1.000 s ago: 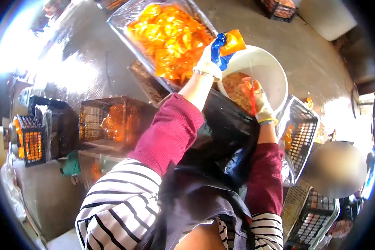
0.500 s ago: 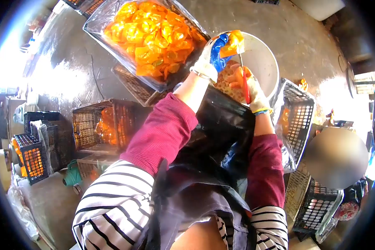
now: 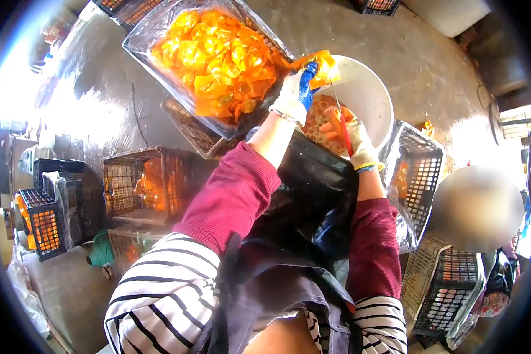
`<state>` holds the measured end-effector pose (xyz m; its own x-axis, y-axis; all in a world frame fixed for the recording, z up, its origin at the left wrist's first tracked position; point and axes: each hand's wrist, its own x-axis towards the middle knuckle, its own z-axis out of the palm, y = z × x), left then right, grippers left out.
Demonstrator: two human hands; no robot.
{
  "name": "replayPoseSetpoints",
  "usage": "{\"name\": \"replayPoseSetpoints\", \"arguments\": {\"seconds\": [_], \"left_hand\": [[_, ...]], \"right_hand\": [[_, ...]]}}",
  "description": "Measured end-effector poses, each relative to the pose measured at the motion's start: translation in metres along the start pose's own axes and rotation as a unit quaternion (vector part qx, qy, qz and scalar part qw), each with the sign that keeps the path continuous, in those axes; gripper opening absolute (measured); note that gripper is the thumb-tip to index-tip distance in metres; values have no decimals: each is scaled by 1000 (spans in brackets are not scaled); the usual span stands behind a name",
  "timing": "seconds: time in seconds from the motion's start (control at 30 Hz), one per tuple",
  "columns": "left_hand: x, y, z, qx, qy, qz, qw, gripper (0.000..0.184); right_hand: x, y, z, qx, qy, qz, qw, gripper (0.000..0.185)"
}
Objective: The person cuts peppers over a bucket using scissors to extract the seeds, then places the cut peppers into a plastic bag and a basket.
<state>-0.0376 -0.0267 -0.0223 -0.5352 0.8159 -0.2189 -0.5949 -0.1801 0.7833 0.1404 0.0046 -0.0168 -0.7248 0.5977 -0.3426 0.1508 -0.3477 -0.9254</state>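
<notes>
My left hand (image 3: 301, 88), in a white glove with blue on the fingers, grips a shiny orange packet (image 3: 324, 69) at the near rim of a white bucket (image 3: 369, 88). My right hand (image 3: 351, 135), in a pale glove with orange fingertips, is closed around a red-handled tool (image 3: 344, 134) over the bucket. The tool's thin metal tip points up at the packet. Small round pinkish-brown pieces (image 3: 321, 115) lie inside the bucket. Left of the bucket, many orange packets (image 3: 218, 65) fill a plastic-lined crate (image 3: 186, 97).
A plastic-lined black crate (image 3: 422, 183) stands right of the bucket. More crates are at the lower right (image 3: 448, 289) and left (image 3: 121, 189), (image 3: 44, 227) some holding orange packets. A person with a blurred head (image 3: 478, 209) is at the right. A green object (image 3: 101, 249) lies lower left.
Over the last half second both hands have shifted slightly lower in view along with the bucket. The orange packet looks more spread out, reaching leftward behind my left hand.
</notes>
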Motion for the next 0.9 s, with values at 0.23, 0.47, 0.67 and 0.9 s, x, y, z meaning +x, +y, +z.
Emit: {"name": "replayPoseSetpoints", "arguments": {"seconds": [0.23, 0.47, 0.67, 0.9], "left_hand": [[-8, 8, 3, 113, 54, 77, 989, 39], [3, -5, -16, 122, -59, 186, 973, 34], [2, 9, -11, 98, -77, 73, 990, 28], [6, 6, -14, 321, -201, 201, 903, 35]], "right_hand": [[47, 87, -44, 315, -70, -39, 946, 27], [36, 55, -46, 50, 18, -63, 997, 24], [11, 25, -34, 36, -44, -52, 997, 33], [13, 28, -42, -42, -65, -30, 997, 35]]}}
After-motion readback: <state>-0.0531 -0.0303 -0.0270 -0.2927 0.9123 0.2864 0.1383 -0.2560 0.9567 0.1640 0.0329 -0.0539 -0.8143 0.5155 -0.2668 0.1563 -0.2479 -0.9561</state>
